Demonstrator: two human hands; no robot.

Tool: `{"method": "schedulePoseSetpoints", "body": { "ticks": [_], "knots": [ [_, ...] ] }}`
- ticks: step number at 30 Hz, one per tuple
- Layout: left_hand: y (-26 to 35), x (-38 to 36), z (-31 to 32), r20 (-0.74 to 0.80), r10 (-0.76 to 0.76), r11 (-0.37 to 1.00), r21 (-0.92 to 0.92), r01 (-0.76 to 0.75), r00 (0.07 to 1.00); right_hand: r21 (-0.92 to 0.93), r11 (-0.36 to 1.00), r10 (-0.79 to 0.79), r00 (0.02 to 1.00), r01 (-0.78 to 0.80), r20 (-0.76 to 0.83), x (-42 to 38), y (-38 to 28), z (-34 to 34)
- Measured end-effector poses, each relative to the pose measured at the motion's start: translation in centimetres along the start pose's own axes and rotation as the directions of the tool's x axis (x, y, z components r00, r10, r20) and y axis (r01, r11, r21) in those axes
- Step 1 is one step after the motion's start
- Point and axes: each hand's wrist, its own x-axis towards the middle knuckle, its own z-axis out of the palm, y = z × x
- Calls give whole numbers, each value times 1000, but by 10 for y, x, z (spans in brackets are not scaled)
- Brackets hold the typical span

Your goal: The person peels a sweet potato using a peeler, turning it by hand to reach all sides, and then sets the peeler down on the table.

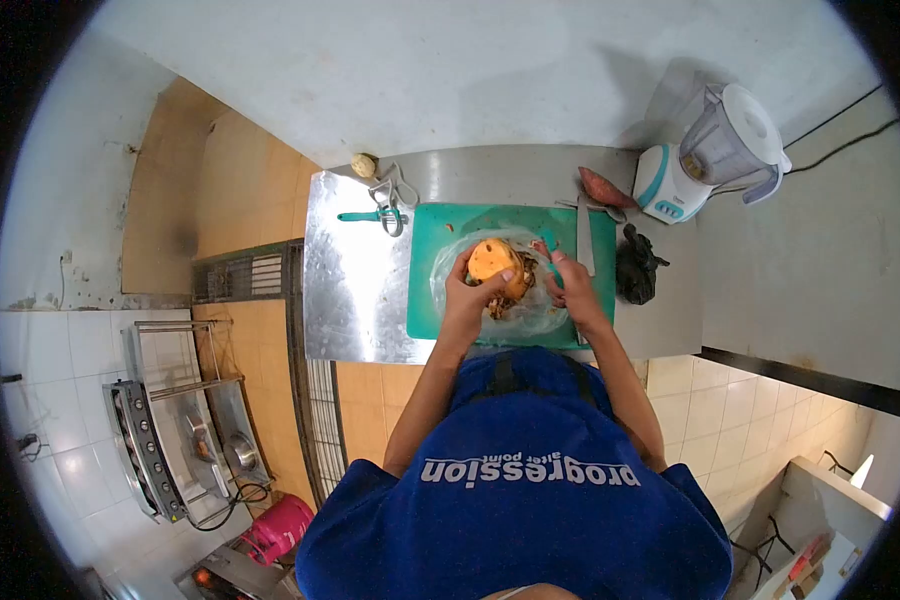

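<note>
Orange, rounded root vegetable [490, 257] over a clear plastic bag [446, 291]

Brown peelings [498, 308] lie in the bag; rightward are a long metal knife [584, 236], crumpled black plastic bundle [637, 268] and white-and-turquoise blender [712, 160]. Beneath, a green rectangular cutting board [425, 316] covers part of the shiny metal desk [355, 300] against a pale wall [390, 90]. Left fingers [460, 272] curl around the vegetable; right fingers [569, 272] close on a green tool [550, 241].

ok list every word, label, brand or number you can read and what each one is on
"progression": blue shirt, upside down in this view
"after point": same shirt, smaller letters, also upside down
Blender: small markings on the base, too small to read
</note>
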Motion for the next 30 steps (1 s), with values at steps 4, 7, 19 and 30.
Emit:
{"method": "schedulePoseSetpoints", "body": {
  "ticks": [4, 7, 19, 30],
  "knots": [
    [-1, -7, 8, 56, 501, 683, 588, -434, 864, -3, 999, -50, 997, 51, 54, 12, 23, 24],
    [3, -5, 16, 88, 571, 568, 675, -471, 816, 59, 993, -100, 995, 98, 30, 6, 7, 25],
    [11, -22, 9, 2, 351, 831, 461, -313, 936, 221, 974, 52, 999, -51, 2, -10, 5, 25],
    [7, -38, 35, 8, 287, 911, 305, -276, 958, -163, 957, -236, 970, 241, 54, -24, -9, 19]
  ]
}}
